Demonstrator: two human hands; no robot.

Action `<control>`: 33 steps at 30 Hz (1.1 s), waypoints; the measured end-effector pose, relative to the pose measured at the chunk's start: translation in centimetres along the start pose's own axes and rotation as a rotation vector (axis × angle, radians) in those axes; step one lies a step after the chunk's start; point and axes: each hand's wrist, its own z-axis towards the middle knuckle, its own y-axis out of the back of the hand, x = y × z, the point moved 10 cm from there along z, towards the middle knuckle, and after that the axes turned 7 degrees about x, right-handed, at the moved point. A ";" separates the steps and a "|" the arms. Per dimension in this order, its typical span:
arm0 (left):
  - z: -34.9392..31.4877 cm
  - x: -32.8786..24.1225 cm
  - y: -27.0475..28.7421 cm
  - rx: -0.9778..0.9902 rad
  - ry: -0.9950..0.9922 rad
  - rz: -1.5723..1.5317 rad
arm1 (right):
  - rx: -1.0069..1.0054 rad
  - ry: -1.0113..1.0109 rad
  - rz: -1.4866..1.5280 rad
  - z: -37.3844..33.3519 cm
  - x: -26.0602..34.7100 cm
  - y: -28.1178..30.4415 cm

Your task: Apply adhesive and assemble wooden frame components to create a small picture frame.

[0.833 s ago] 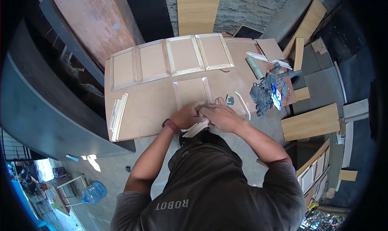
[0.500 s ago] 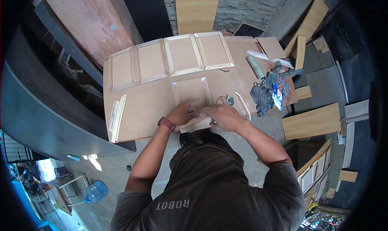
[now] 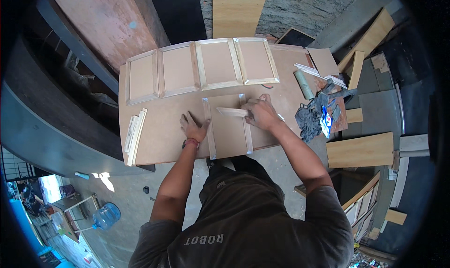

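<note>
In front of me on the table lies a thin brown panel (image 3: 228,139) with a wooden strip along its left side and another along its right. Pale shiny patches show at the strips' ends. My right hand (image 3: 262,112) grips one end of a short wooden strip (image 3: 231,112) with a slanted end, which lies crosswise over the panel's middle. Whether that strip touches the panel, I cannot tell. Fingers spread, my left hand (image 3: 194,128) rests flat beside the panel's left strip.
Several framed panels (image 3: 218,64) stand in a row along the table's far side. Loose wooden strips (image 3: 134,136) lie at the left end. To the right are a green cylinder (image 3: 303,84), a crumpled dark cloth (image 3: 309,118), a blue-and-white packet (image 3: 326,120) and thin white strips (image 3: 318,75).
Both hands were together at the panel's near edge. My left hand has moved left and flattened out; my right has carried the short strip away to over the panel's middle.
</note>
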 end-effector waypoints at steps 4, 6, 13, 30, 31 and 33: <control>0.9 0.7 -1.7 0.077 0.273 0.003 | -0.011 -0.059 -0.092 4.6 -2.4 -2.8; 1.2 1.2 -2.5 0.090 0.349 0.000 | -0.029 -0.065 -0.103 6.4 -2.9 -4.0; 2.1 3.3 -4.6 0.075 0.394 0.002 | 0.026 -0.132 -0.111 10.8 -4.5 -6.7; 2.1 2.4 -4.7 0.177 0.459 0.035 | 0.095 -0.036 -0.147 14.2 -4.3 -8.7; 2.1 2.5 -4.8 0.177 0.459 0.036 | 0.093 -0.030 -0.151 14.2 -4.3 -8.7; 2.1 2.5 -4.9 0.178 0.460 0.037 | 0.105 -0.030 -0.153 14.2 -4.4 -8.9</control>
